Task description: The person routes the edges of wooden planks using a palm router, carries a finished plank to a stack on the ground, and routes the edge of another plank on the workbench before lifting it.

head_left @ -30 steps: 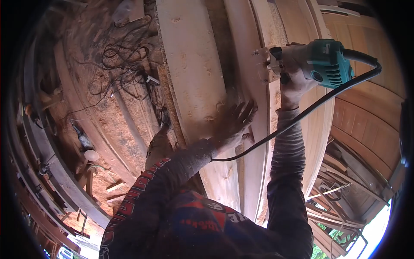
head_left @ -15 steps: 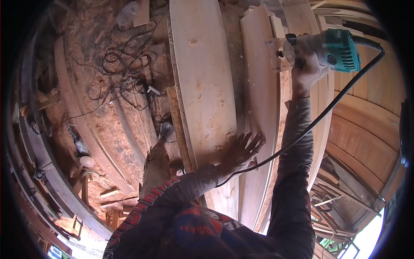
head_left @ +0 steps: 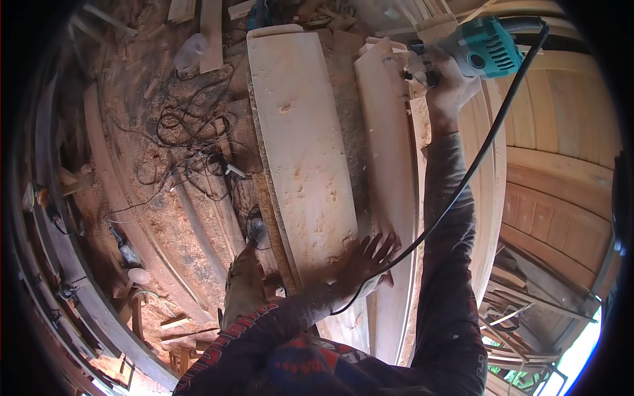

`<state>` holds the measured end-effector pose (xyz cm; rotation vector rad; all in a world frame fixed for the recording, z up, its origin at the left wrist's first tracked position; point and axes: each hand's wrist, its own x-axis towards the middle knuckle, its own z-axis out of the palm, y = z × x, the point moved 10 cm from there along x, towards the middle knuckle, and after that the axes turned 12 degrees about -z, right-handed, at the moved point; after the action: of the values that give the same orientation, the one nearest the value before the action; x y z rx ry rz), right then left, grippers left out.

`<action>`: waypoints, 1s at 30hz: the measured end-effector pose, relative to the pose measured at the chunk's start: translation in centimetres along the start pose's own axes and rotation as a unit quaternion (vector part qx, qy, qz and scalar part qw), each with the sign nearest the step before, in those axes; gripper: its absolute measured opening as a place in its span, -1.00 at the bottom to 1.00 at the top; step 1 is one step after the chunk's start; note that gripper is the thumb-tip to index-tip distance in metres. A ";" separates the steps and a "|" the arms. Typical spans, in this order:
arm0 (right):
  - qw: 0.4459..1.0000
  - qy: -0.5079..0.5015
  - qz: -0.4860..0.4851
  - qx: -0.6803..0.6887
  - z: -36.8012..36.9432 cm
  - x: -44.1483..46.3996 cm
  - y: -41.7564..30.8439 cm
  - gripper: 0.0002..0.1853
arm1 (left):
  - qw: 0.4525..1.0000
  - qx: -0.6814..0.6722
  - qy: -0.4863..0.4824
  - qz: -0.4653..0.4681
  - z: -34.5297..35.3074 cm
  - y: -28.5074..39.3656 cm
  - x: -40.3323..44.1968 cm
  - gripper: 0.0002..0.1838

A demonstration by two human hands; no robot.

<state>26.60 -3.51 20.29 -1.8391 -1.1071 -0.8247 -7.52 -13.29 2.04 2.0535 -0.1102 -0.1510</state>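
My right hand (head_left: 450,82) is wrapped round a teal corded power tool (head_left: 490,49) that looks like a router, at the upper right. The tool's base meets the far end of a pale plank (head_left: 389,142) standing beside a wider board; where they touch is partly hidden by dust and blur. My left hand (head_left: 365,262) lies with fingers spread near the closer part of the planks, its fingertips over the narrower one. Beside it is the wide, knotty board (head_left: 300,152). The black power cord (head_left: 472,173) runs from the tool across my right forearm toward my left wrist.
Tangled cables (head_left: 191,142) lie on the sawdust-covered floor at left, near a white plug (head_left: 234,169) and a clear plastic bag (head_left: 190,53). My foot (head_left: 246,280) is left of the wide board. Panelled wooden pieces (head_left: 548,218) stand at right, and long dark beams (head_left: 99,307) at far left.
My right hand and the router have moved farther away along the plank, and slightly left in view. The camera view has shifted, showing more of the far end. My left hand stays spread.
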 end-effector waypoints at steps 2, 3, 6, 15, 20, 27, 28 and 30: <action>0.998 0.019 0.045 0.038 0.3 0.2 1.1 -0.85 | 1.000 -0.006 0.004 0.007 -0.2 0.2 -0.1 0.17; 0.997 0.026 0.059 0.050 0.5 0.2 1.6 -0.85 | 1.000 -0.009 0.008 0.006 -0.3 0.2 -0.1 0.17; 0.997 0.028 0.038 0.053 0.9 0.7 2.0 -0.86 | 1.000 -0.018 0.019 0.008 0.0 0.0 -0.3 0.16; 0.999 0.037 0.029 0.028 2.0 1.9 3.1 -0.85 | 0.996 -0.063 0.053 0.021 -0.4 0.2 -0.5 0.36; 0.980 0.085 0.127 0.128 3.1 2.9 2.9 -0.91 | 0.995 -0.084 0.039 0.025 -0.1 0.0 -0.4 0.30; 0.956 0.148 0.196 0.160 4.1 3.2 3.8 -0.82 | 0.994 -0.088 0.046 0.037 0.9 -0.1 -0.6 0.29; 0.958 0.138 0.192 0.163 4.5 3.5 3.9 -0.82 | 0.994 -0.091 0.044 0.041 1.0 -0.1 -0.6 0.30; 0.959 0.128 0.189 0.167 5.1 3.7 4.4 -0.83 | 0.996 -0.072 0.033 0.033 1.5 -0.1 -0.6 0.31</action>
<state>32.67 1.14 19.78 -1.5396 -0.6552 -0.5866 -8.34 -14.45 1.30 1.9060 -0.1227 -0.0473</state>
